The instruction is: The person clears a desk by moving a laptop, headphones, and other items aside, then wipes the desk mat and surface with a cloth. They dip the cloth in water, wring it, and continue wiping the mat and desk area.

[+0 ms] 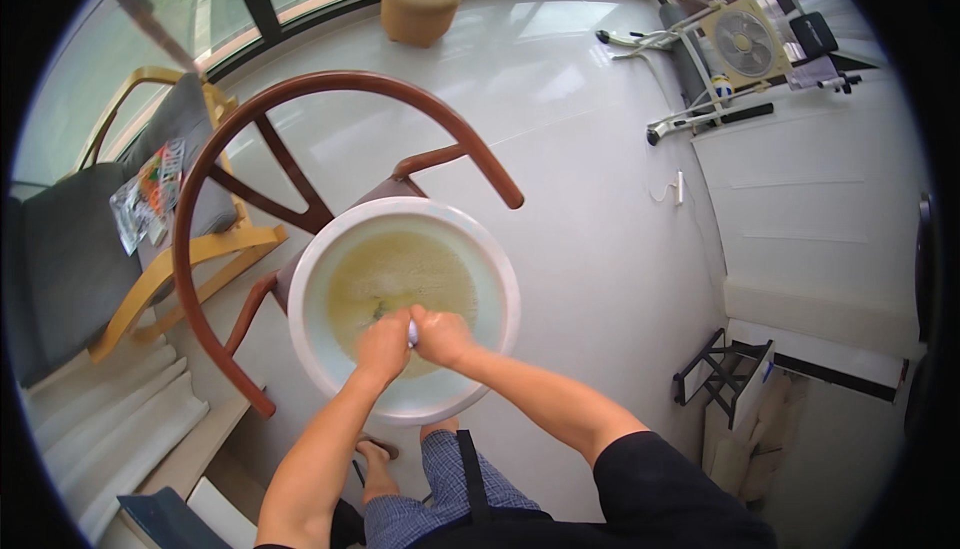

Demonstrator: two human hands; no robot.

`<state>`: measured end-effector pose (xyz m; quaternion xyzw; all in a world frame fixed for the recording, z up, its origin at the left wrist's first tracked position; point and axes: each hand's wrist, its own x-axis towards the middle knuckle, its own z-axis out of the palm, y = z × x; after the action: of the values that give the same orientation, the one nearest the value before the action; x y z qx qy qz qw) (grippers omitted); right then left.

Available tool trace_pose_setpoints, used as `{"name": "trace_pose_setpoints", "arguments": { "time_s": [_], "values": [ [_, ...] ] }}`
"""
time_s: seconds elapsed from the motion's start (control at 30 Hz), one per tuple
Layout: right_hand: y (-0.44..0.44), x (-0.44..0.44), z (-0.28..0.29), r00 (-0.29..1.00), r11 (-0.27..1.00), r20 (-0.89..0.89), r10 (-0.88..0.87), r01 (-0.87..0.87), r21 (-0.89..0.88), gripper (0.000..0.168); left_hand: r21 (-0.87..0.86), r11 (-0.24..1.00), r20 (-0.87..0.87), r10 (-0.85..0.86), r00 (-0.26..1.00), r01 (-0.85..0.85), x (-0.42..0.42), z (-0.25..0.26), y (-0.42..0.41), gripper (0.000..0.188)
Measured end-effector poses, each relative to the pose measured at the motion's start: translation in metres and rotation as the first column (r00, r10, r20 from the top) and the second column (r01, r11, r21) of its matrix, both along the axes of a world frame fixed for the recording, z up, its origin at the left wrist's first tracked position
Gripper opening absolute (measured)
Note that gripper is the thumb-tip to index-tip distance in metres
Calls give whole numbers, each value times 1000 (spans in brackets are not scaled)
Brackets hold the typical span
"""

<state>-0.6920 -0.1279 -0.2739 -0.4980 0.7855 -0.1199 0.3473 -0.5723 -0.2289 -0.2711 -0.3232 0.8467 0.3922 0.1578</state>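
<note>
A round, pale plastic basin (501,279) holds cloudy yellowish water and rests on the seat of a wooden armchair. Above the water, toward the basin's near side, my left hand (384,344) and my right hand (444,335) meet, both fists closed around a small whitish item (412,333), likely a wet cloth. Only a bit of it shows between the fists; the fingers hide the rest. A small dark patch shows in the water just beyond my left hand.
The armchair's curved brown wooden rail (337,81) arcs around the basin's far and left sides. At left stands a grey cushioned chair (67,241) with a plastic packet (154,189). A tan stool (421,8) is by the windows; a box fan (742,42) and metal-framed equipment (694,110) stand upper right.
</note>
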Motion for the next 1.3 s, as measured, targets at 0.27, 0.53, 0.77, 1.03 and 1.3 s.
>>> {"name": "trace_pose_setpoints", "arguments": {
  "time_s": [0.27,0.53,0.77,1.03,1.3],
  "values": [
    [25,-24,14,990,998,130,-61,65,-23,43,553,811,-235,372,898,-191,16,50,2,62],
    [-3,-54,191,771,973,610,-186,59,223,62,936,303,-120,754,646,-179,40,149,-4,61],
    [-6,1,229,397,947,879,-264,281,158,49,710,607,-507,793,338,-358,95,219,7,42],
    [-69,143,298,585,995,808,71,-100,-15,46,611,432,-571,821,9,-663,262,302,14,32],
    [-108,374,368,190,996,982,-16,88,0,58,918,230,-378,752,-540,-322,486,358,78,26]
  ]
}}
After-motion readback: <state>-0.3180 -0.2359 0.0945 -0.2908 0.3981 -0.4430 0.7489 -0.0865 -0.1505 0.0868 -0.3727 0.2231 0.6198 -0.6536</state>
